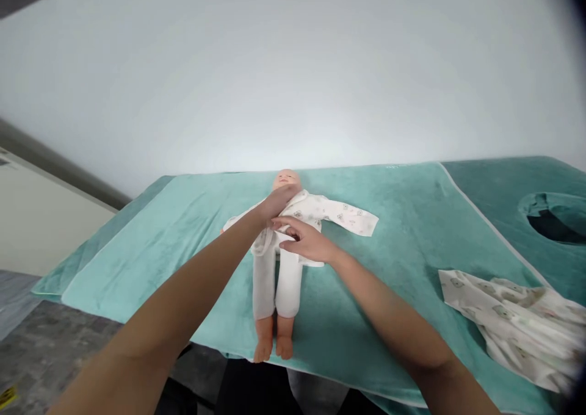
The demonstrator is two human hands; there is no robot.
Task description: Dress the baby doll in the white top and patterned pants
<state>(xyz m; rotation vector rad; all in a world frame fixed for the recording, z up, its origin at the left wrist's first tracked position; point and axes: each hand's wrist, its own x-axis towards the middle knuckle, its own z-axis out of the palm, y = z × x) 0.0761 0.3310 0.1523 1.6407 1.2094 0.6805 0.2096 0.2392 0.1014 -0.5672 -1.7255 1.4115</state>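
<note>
A baby doll (pixel 287 178) lies on its back with its head toward the wall and its bare feet toward me. It wears white pants (pixel 289 287) and a white printed baby shirt (pixel 350 215). One sleeve stretches out flat to the right; the other side is mostly behind my left arm. My left hand (pixel 281 200) is closed at the shirt's neckline, just under the doll's chin, its fingertips partly hidden. Lower, over the doll's belly, my right hand (pixel 306 239) touches the shirt front with thumb and fingers apart. My left wrist crosses just above its fingertips.
A teal padded cover (pixel 389 287) spreads over the table beneath the doll. Crumpled printed white cloth (pixel 508 317) lies at the right. Beyond it, the cover has a round opening (pixel 556 220). A pale wall (pixel 293 79) rises behind the far edge.
</note>
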